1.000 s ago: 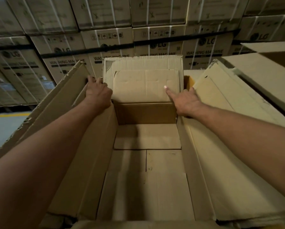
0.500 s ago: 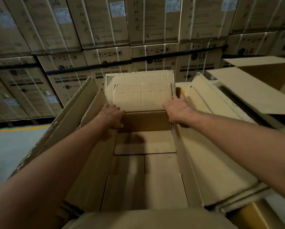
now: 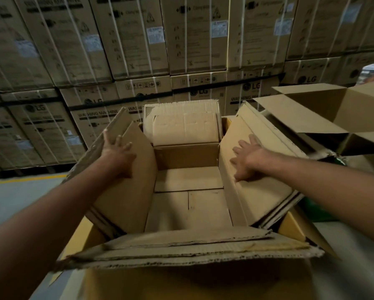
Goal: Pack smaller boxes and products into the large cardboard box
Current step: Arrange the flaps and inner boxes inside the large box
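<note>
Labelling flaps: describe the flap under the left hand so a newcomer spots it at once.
Before the wall of stacked washing machine cartons stands a large open cardboard box. Its left side flap slopes up and outward under the flat left hand. Alone among the flaps, it lies nearest the yellow floor line; the right flap borders another open box.

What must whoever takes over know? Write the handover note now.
Left hand: open, fingers spread flat on the left flap.
Right hand: open, flat on the right flap.
Large box: directly in front, with its flaps spread; only bare cardboard shows on its floor.
Second open box: to the right.
Done: large box opened.
Left: all the packing; nothing shows inside yet.
</note>
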Demonstrator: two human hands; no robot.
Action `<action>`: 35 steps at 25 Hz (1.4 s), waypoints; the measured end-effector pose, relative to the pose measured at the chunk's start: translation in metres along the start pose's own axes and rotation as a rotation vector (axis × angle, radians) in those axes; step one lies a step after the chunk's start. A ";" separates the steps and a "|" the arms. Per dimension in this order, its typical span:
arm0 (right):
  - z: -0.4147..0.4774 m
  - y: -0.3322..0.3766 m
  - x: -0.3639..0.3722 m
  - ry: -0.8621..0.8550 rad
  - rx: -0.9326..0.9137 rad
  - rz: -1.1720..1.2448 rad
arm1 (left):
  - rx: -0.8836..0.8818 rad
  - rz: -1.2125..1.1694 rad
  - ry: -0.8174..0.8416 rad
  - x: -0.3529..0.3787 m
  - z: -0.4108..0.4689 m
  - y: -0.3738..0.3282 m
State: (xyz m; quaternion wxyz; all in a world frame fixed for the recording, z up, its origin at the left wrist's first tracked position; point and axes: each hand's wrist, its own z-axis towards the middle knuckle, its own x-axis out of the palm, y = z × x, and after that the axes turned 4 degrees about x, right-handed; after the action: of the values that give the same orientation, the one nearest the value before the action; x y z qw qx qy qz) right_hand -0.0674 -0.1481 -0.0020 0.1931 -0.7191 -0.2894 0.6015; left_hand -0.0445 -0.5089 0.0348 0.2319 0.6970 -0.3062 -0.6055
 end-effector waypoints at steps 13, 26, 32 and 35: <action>-0.030 0.002 0.005 -0.138 -0.122 0.072 | 0.098 -0.089 -0.007 0.006 -0.020 0.009; -0.065 0.036 -0.042 -0.295 -0.282 0.448 | 0.233 -0.173 -0.111 -0.039 -0.053 -0.021; -0.069 0.038 -0.043 -0.286 -0.233 0.407 | 0.217 -0.159 -0.150 -0.033 -0.063 -0.011; -0.074 0.031 -0.044 -0.287 -0.175 0.415 | 0.241 -0.268 -0.185 -0.044 -0.066 -0.016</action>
State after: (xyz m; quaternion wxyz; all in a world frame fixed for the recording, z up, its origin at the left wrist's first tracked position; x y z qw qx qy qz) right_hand 0.0053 -0.1948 0.0271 -0.0403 -0.6843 -0.2113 0.6968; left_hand 0.0191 -0.4700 0.0648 0.0351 0.6958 -0.3007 -0.6513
